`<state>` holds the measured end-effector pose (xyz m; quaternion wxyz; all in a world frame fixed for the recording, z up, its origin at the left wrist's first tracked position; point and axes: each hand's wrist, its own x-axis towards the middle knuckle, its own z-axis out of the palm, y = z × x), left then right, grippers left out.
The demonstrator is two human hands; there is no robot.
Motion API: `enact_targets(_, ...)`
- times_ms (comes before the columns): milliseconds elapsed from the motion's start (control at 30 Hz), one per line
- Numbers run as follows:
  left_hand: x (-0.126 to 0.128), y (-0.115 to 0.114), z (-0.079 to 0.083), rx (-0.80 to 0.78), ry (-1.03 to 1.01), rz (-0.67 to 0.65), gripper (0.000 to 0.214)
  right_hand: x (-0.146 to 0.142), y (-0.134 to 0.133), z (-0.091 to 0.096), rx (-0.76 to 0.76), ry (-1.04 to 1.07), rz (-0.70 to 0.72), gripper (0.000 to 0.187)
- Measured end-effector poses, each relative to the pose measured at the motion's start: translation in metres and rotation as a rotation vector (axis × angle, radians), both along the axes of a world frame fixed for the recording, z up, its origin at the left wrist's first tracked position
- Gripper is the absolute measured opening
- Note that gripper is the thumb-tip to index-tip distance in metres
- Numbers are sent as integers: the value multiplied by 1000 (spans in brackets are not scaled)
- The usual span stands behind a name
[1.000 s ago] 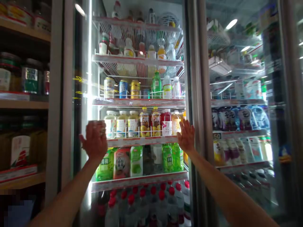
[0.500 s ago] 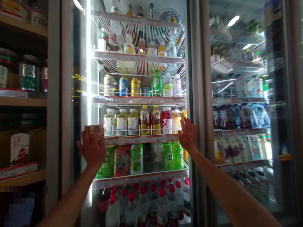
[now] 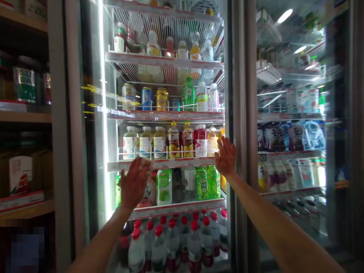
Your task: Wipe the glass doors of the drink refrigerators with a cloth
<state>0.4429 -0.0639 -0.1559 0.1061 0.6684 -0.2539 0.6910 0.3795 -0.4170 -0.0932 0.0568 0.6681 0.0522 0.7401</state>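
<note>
My left hand (image 3: 134,182) is pressed toward the glass door (image 3: 95,212), in front of the shelf of green bottles. A pale crumpled cloth (image 3: 148,165) shows at its fingertips, mostly hidden beneath the fingers. My right hand (image 3: 226,156) lies with fingers spread near the right edge of the same door, with nothing visible in it. Behind the glass, between the hands, stand bottles of tea, such as a brown one with a yellow cap (image 3: 187,140). Under the left hand a pink-labelled bottle (image 3: 149,191) is partly covered.
Lit fridge shelves carry cans (image 3: 162,99), green drinks (image 3: 201,184) and red-capped water bottles (image 3: 159,242). A metal door frame (image 3: 246,113) separates this door from a second fridge door on the right. Wooden shelves (image 3: 27,118) with jars and bottles stand at the left.
My left hand has moved right across the glass and slightly down, with the pale cloth. My right hand stays at nearly the same place. The view has tilted slightly.
</note>
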Motion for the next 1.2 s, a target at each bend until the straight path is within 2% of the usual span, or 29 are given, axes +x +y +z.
enact_targets(67,4,24,4,-305,19,31,42,0,1,0,15,8,9,54)
enact_targets(100,4,25,6,-405,19,34,45,0,1,0,20,11,13,54)
enact_targets(133,2,18,6,-437,11,27,48,0,1,0,21,12,16,54)
enact_targets(200,-4,-12,4,-297,-8,-4,47,1,0,0,15,12,20,55)
enact_targets(267,-12,-47,-2,-37,-27,-46,41,1,-1,0,10,13,19,55)
enact_targets(333,-16,-63,-10,153,-37,-80,36,0,-1,0,9,12,17,54)
enact_targets(367,-16,-61,-14,193,-36,-84,35,0,-1,0,7,11,17,54)
enact_targets(433,-11,-37,-21,159,-17,-59,40,0,-1,0,5,14,16,54)
enact_targets(500,-4,-2,-23,-6,13,-3,49,0,-1,0,5,18,16,55)
enact_targets(567,1,22,-21,-233,17,34,54,1,0,-1,13,23,17,55)
enact_targets(633,2,21,-15,-369,31,30,54,2,-1,-1,19,24,21,55)
enact_targets(667,0,11,-11,-365,42,16,52,2,-1,-1,20,27,22,55)
enact_targets(700,-3,-4,-8,-313,52,-1,49,2,-2,-1,19,30,21,55)
enact_targets(767,-10,-38,-3,-108,49,-32,42,2,-3,-1,11,29,17,55)
enact_targets(833,-15,-59,0,96,22,-42,36,2,-3,-1,1,20,17,54)
enact_targets(867,-15,-60,2,175,14,-39,35,2,-3,-1,-1,14,19,54)
enact_targets(933,-11,-42,5,271,19,-25,32,1,-3,0,-2,5,27,53)
enact_targets(1000,-2,-4,12,199,50,-5,33,1,-1,0,3,6,28,53)
enact_targets(1033,3,16,17,17,76,14,34,1,-1,0,6,8,26,54)
enact_targets(1067,7,32,22,-264,59,16,38,1,-1,-1,9,12,24,54)
enact_targets(1100,10,44,27,-463,34,15,41,1,0,-1,12,15,21,54)
enact_targets(1133,11,48,31,-596,21,13,44,1,0,-1,16,19,20,54)
enact_targets(1167,10,44,35,-633,10,3,46,2,0,-1,19,23,20,55)
enact_targets(1200,7,32,37,-577,8,-9,46,2,0,-1,18,22,23,55)
